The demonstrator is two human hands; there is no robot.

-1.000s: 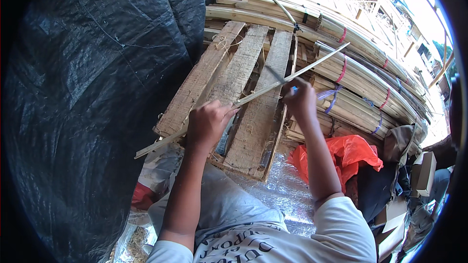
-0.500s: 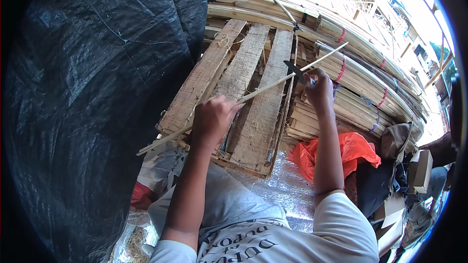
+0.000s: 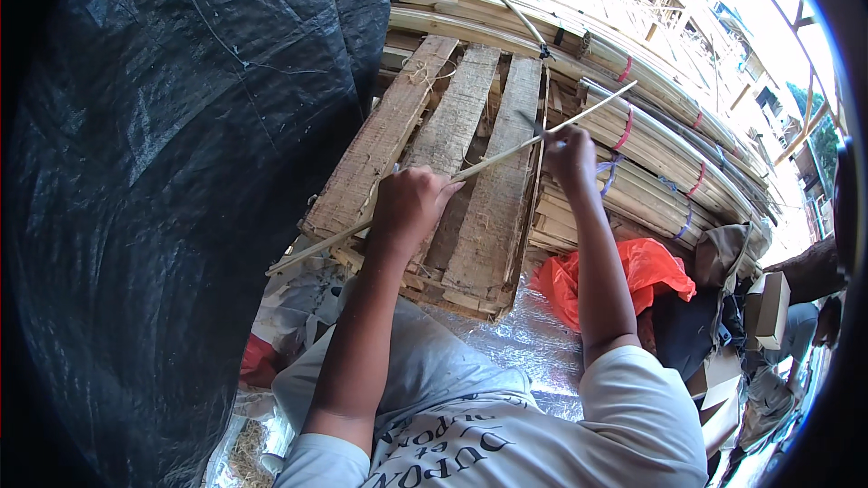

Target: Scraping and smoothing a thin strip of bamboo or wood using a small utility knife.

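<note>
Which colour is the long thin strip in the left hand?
Pale yellowish; the strip shows best in the head view.

Right hand and knife nearer left hand along wooden strip than half second ago.

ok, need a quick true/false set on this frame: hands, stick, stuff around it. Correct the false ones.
1. The left hand grips a thin wooden stick. True.
2. The right hand holds a hammer. False: it holds a knife.
3. The red plastic sheet lies to the right of the planks. True.
4. The tarp on the left is white. False: it is dark, close to black.
5. Some bundled wood strips have red ties around them. True.
</note>
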